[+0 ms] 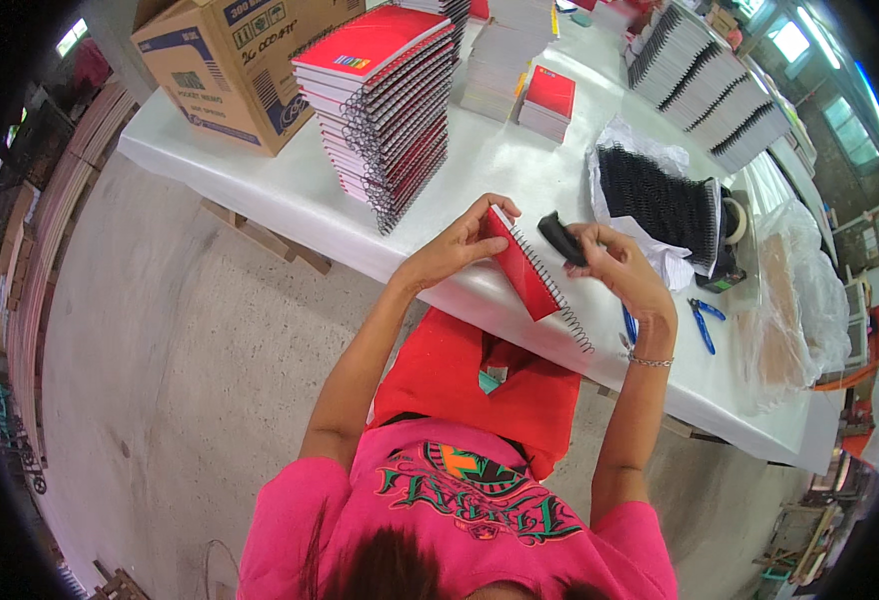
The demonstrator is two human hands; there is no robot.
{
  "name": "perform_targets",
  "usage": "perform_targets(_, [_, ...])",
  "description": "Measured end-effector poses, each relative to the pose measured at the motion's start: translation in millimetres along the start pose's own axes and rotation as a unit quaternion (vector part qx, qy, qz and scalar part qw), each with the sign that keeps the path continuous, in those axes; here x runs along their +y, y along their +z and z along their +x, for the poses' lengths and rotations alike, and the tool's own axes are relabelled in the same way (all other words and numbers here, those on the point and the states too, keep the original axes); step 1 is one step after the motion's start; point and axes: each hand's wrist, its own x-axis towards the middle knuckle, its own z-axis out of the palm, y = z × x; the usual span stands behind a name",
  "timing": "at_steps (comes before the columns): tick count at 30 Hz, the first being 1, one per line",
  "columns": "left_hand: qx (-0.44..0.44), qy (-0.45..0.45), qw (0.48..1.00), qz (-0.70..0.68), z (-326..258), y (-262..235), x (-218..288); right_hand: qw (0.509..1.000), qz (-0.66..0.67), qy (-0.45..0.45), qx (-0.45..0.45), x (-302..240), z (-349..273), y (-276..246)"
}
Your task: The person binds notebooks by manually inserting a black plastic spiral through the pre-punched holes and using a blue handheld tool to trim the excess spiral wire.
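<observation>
A small red notebook (pixel 522 272) is held tilted above the table's front edge by my left hand (pixel 460 245), thumb on the cover and fingers behind. A wire spiral coil (pixel 577 328) runs along the notebook's right edge, and its loose end sticks out past the near corner. My right hand (pixel 620 272) is closed on a short, black, curved piece (pixel 561 238) whose exact kind I cannot make out. That piece is just right of the coil, with a small gap between them. Blue-handled pliers (pixel 703 325) lie to the right, and another blue-handled tool (pixel 631 325) is partly hidden by my right wrist.
A tall stack of spiral-bound red notebooks (pixel 385 130) stands at the back left beside a cardboard box (pixel 230 80). Behind my hands is a shorter red stack (pixel 548 103). Black coils (pixel 660 205) lie on white paper at right, near a tape roll (pixel 736 221) and clear plastic (pixel 800 300).
</observation>
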Motion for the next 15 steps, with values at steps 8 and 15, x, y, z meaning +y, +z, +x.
perform_targets(8, [-0.014, -0.014, 1.0, -0.023, -3.5, 3.5, 6.9, 0.968, -0.238, -0.075, -0.02, -10.4, 5.4, 11.0])
perform_targets(15, [-0.009, -0.034, 0.999, -0.04, -1.3, 3.0, 11.4, 0.97, -0.227, -0.091, 0.003, -8.3, 7.1, 18.9])
